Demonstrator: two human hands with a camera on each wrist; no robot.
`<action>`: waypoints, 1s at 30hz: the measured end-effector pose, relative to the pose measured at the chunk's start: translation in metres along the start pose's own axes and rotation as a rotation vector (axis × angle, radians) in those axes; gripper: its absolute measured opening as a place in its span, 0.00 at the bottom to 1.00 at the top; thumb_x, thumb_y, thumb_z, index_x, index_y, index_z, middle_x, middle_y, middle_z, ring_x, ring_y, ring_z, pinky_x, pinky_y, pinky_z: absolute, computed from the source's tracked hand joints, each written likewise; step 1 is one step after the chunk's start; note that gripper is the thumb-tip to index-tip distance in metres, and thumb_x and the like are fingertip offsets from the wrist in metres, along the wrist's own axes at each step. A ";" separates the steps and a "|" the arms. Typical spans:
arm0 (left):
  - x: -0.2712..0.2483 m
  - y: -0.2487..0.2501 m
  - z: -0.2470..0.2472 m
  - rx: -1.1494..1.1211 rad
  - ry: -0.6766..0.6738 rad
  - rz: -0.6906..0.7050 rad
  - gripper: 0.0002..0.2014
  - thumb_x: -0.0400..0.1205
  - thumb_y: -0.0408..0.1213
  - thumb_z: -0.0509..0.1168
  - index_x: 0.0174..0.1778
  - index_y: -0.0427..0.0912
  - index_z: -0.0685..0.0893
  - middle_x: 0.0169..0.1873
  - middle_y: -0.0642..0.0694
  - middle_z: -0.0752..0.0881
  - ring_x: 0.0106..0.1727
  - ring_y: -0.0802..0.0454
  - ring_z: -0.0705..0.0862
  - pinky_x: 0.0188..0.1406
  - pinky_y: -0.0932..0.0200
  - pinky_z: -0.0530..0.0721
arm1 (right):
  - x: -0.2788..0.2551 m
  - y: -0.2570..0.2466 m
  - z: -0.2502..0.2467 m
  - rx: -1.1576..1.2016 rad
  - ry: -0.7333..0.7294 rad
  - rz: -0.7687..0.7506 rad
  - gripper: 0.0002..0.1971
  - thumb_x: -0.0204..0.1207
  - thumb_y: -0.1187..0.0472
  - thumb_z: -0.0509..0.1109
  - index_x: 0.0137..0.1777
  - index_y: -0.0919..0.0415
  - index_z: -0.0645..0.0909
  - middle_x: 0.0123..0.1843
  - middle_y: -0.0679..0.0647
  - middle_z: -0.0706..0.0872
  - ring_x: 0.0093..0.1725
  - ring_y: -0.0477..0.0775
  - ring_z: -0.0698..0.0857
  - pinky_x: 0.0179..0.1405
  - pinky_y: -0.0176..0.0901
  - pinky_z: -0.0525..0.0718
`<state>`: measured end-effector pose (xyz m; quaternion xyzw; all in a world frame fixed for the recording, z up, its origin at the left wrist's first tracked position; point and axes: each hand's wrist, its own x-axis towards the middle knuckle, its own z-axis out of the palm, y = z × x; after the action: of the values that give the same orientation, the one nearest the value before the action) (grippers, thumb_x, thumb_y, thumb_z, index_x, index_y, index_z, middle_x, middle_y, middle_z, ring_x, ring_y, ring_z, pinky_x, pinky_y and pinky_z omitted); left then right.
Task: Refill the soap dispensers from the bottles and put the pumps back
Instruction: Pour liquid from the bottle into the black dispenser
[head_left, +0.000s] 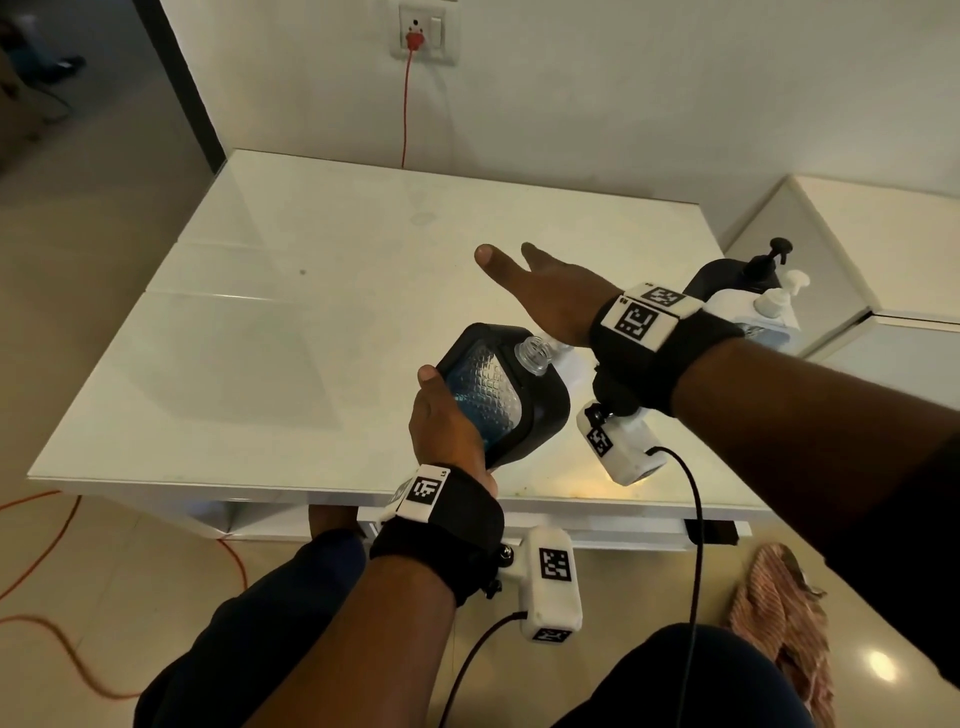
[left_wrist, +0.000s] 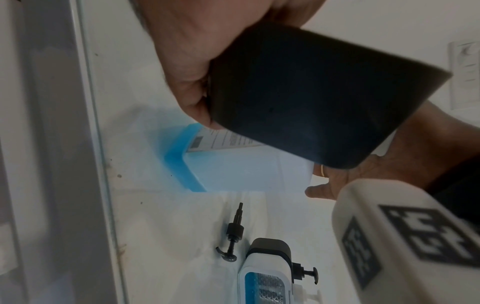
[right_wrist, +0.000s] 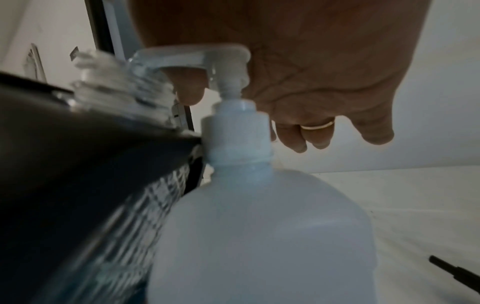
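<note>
At frame centre, left hand (head_left: 447, 421) grips the tilted dispenser (head_left: 498, 395); right hand (head_left: 545, 301), fingers flat, presses the bottle pump (right_wrist: 192, 57); soap may miss the narrow neck.

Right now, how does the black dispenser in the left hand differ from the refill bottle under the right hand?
The black dispenser has an open neck with no pump; the refill bottle carries its white pump. The dispenser is dark with a textured clear window; the bottle is translucent white. The left hand grips the dispenser tilted; the bottle stands on the table under the right hand. Both hold blue liquid.
</note>
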<state>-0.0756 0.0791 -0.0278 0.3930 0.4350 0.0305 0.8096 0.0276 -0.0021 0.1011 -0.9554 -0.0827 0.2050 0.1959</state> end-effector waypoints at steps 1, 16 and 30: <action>0.000 -0.001 0.000 -0.003 -0.002 0.003 0.25 0.88 0.69 0.54 0.68 0.58 0.82 0.67 0.41 0.87 0.65 0.35 0.87 0.70 0.32 0.85 | 0.001 0.001 0.002 -0.003 0.012 0.004 0.54 0.71 0.16 0.39 0.91 0.50 0.47 0.90 0.56 0.59 0.88 0.64 0.58 0.85 0.68 0.54; -0.001 -0.002 0.000 -0.010 -0.015 0.016 0.25 0.80 0.74 0.55 0.55 0.60 0.85 0.65 0.42 0.88 0.63 0.36 0.88 0.68 0.32 0.87 | 0.000 -0.001 0.005 -0.051 0.018 0.033 0.53 0.72 0.16 0.40 0.91 0.48 0.41 0.92 0.58 0.48 0.90 0.65 0.44 0.83 0.72 0.43; -0.003 -0.003 -0.001 -0.005 -0.019 0.026 0.27 0.80 0.74 0.55 0.63 0.61 0.83 0.66 0.42 0.88 0.64 0.36 0.88 0.69 0.31 0.86 | -0.001 0.001 0.000 -0.035 -0.053 0.023 0.55 0.70 0.15 0.38 0.90 0.50 0.39 0.92 0.58 0.45 0.90 0.64 0.41 0.85 0.71 0.39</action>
<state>-0.0786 0.0764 -0.0282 0.3969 0.4221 0.0382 0.8141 0.0273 -0.0036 0.1009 -0.9537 -0.0803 0.2312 0.1745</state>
